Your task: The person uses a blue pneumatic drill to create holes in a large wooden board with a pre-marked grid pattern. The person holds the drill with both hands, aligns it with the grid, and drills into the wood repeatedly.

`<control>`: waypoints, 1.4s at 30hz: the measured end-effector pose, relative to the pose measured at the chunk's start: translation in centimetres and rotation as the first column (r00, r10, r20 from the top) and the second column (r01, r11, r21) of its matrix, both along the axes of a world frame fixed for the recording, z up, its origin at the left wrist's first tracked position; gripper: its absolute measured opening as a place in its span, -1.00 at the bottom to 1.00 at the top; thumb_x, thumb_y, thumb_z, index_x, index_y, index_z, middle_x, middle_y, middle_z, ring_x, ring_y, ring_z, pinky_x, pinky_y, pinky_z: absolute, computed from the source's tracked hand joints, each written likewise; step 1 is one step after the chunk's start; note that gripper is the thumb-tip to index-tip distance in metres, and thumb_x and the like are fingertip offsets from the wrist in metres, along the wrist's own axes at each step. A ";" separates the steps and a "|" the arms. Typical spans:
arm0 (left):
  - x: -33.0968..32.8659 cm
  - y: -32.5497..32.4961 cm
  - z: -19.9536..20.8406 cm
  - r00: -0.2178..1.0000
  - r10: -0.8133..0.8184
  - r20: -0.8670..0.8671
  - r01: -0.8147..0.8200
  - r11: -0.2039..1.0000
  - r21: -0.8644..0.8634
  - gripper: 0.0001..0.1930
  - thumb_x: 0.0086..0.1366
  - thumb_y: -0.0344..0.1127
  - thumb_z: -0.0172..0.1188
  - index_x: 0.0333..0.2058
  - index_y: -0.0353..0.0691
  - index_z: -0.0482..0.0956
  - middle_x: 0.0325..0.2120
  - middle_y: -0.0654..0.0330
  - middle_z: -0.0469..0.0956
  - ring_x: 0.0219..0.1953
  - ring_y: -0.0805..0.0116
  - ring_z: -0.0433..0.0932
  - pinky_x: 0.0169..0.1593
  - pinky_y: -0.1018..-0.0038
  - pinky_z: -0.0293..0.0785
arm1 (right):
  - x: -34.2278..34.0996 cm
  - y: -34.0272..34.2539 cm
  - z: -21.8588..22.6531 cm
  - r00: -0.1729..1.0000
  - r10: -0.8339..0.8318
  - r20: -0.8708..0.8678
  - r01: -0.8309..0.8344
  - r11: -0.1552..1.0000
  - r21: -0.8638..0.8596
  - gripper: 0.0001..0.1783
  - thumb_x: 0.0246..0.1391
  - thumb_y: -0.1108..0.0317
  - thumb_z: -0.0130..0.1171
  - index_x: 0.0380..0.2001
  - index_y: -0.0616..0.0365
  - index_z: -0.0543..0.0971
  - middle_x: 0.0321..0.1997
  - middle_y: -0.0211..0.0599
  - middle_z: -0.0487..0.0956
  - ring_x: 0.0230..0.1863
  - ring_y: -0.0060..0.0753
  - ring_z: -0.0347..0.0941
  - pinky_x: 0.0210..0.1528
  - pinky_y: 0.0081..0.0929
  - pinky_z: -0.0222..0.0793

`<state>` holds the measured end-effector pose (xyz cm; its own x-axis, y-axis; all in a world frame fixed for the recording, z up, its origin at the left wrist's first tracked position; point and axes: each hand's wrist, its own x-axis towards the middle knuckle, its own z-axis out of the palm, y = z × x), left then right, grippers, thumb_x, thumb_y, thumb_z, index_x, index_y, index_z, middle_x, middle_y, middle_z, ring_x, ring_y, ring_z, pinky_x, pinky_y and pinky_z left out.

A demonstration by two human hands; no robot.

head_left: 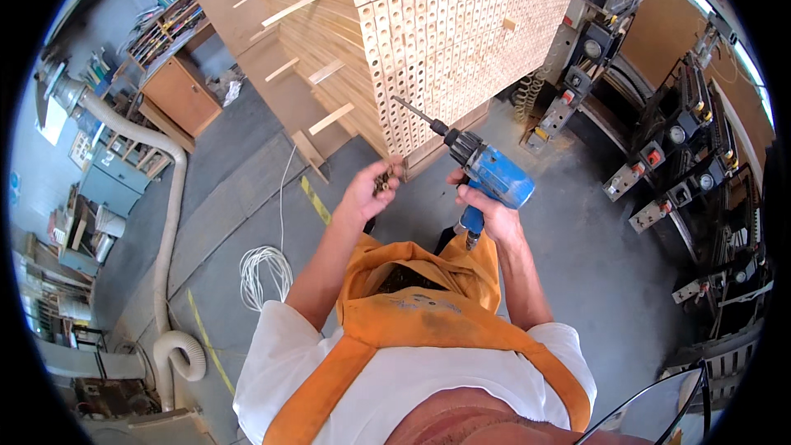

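My right hand (493,213) is wrapped around the grip of a blue drill (501,175), with a metal fitting at the handle's lower end. Its long, thin bit (412,110) points up and left, over the drilled face of a large wood stack (461,41). Rows of round holes cover that face, and several near its left edge look darker. My left hand (369,191) is closed around a cluster of small brass-coloured metal pieces (384,180), held below the stack's near corner. An orange apron (420,313) has a gaping pocket (409,278) with a dark inside.
Thin wood strips (332,119) jut from the stack's left side. A small wood block (509,25) sticks out of its face. Coiled white cable (265,274) and a ribbed hose (171,222) lie on the left floor. Machinery with gauges (676,133) lines the right.
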<state>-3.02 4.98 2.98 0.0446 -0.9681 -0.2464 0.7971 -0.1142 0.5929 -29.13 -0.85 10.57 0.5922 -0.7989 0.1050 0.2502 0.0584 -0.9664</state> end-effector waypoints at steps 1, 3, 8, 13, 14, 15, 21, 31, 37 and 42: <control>0.3 -0.1 0.7 0.999 0.043 0.011 -0.043 0.999 -0.022 -0.72 0.33 -0.28 0.05 -0.05 -0.28 0.43 -0.38 0.25 0.47 -0.51 0.55 0.38 -0.65 0.74 0.20 | 0.2 0.1 0.0 1.000 0.010 -0.003 -0.010 1.000 0.010 -0.65 -0.03 0.49 0.23 -0.10 0.17 0.54 -0.17 -0.26 0.61 -0.11 -0.42 0.51 -0.19 -0.49 0.44; 0.9 -0.3 2.2 0.993 0.116 0.037 -0.114 0.991 -0.069 -0.73 0.31 -0.32 0.09 -0.06 -0.28 0.44 -0.36 0.24 0.47 -0.50 0.55 0.39 -0.64 0.74 0.21 | 0.5 0.5 -0.2 0.999 0.008 -0.031 -0.008 1.000 -0.007 -0.65 -0.03 0.49 0.23 -0.09 0.17 0.54 -0.17 -0.28 0.61 -0.12 -0.42 0.52 -0.19 -0.47 0.44; 3.2 -1.5 6.6 0.997 0.078 0.015 -0.074 0.980 -0.183 -0.76 0.27 -0.32 0.16 -0.13 -0.30 0.47 -0.38 0.22 0.47 -0.51 0.55 0.38 -0.65 0.75 0.21 | 1.0 1.4 -1.5 0.998 0.039 0.043 -0.038 0.999 -0.028 -0.65 -0.02 0.49 0.22 -0.09 0.17 0.54 -0.16 -0.26 0.61 -0.18 -0.45 0.51 -0.19 -0.46 0.45; 3.6 -2.8 10.5 0.987 -0.117 0.110 0.136 0.971 -0.194 -0.77 0.33 -0.21 0.13 -0.20 -0.25 0.47 -0.38 0.22 0.43 -0.53 0.62 0.33 -0.66 0.79 0.13 | 0.7 2.5 -2.1 0.993 0.038 0.115 -0.046 0.997 0.065 -0.62 -0.08 0.50 0.26 -0.10 0.21 0.54 -0.18 -0.15 0.61 -0.30 -0.46 0.50 -0.22 -0.44 0.49; 3.6 -3.0 10.8 0.979 -0.172 0.113 0.192 0.960 -0.203 -0.77 0.33 -0.20 0.12 -0.20 -0.24 0.47 -0.38 0.23 0.42 -0.53 0.64 0.32 -0.67 0.80 0.12 | 0.8 2.7 -2.4 0.991 0.034 0.133 -0.042 0.997 0.059 -0.61 -0.08 0.50 0.26 -0.09 0.21 0.54 -0.18 -0.15 0.60 -0.29 -0.45 0.51 -0.22 -0.45 0.49; 3.6 -3.3 10.7 0.970 -0.201 0.140 0.227 0.951 -0.210 -0.74 0.34 -0.16 0.11 -0.22 -0.25 0.48 -0.39 0.24 0.42 -0.56 0.66 0.30 -0.67 0.79 0.10 | 0.5 2.7 -2.4 0.990 0.035 0.134 -0.041 0.998 0.042 -0.60 -0.08 0.50 0.26 -0.09 0.21 0.53 -0.18 -0.16 0.60 -0.27 -0.43 0.51 -0.23 -0.45 0.49; 3.0 -3.3 9.8 0.937 -0.205 0.282 0.276 0.931 -0.239 -0.73 0.35 -0.16 0.09 -0.20 -0.29 0.46 -0.46 0.28 0.40 -0.58 0.67 0.26 -0.67 0.78 0.10 | -0.8 3.0 -1.2 0.999 -0.024 0.047 0.024 1.000 -0.002 -0.66 -0.07 0.47 0.27 -0.14 0.19 0.56 -0.21 -0.28 0.61 -0.25 -0.49 0.49 -0.23 -0.49 0.45; 2.2 -4.2 9.8 0.958 -0.068 0.280 0.164 0.928 -0.335 -0.72 0.36 -0.19 0.08 -0.19 -0.33 0.47 -0.48 0.27 0.41 -0.59 0.66 0.26 -0.65 0.77 0.14 | -1.1 1.5 -0.5 0.997 -0.007 -0.082 -0.005 0.988 -0.152 -0.66 -0.05 0.50 0.24 -0.13 0.14 0.55 -0.20 -0.39 0.60 -0.29 -0.61 0.44 -0.25 -0.54 0.41; 2.3 -4.2 12.4 0.810 0.018 0.586 0.114 0.976 -0.187 -0.73 0.36 -0.18 0.08 -0.23 -0.31 0.48 -0.55 0.29 0.38 -0.62 0.65 0.24 -0.65 0.76 0.12 | 0.0 1.5 -2.0 0.992 -0.094 -0.084 0.073 0.973 -0.217 -0.71 0.00 0.41 0.27 -0.16 0.13 0.56 -0.21 -0.38 0.61 -0.25 -0.49 0.48 -0.20 -0.47 0.44; 3.1 -5.7 12.6 0.922 -0.050 0.384 0.157 0.955 -0.253 -0.73 0.36 -0.18 0.10 -0.23 -0.32 0.47 -0.54 0.31 0.34 -0.59 0.65 0.25 -0.64 0.76 0.11 | 2.1 1.9 -0.4 0.987 -0.141 -0.076 0.106 0.931 -0.349 -0.67 0.03 0.43 0.25 -0.08 0.16 0.54 -0.26 -0.40 0.61 -0.27 -0.48 0.49 -0.20 -0.50 0.43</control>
<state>0.10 -0.69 15.56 -0.0236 -0.9988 0.0435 0.5074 0.0255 0.8613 -27.04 1.00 10.16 0.5123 -0.7920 0.3320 0.1370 -0.3063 -0.9420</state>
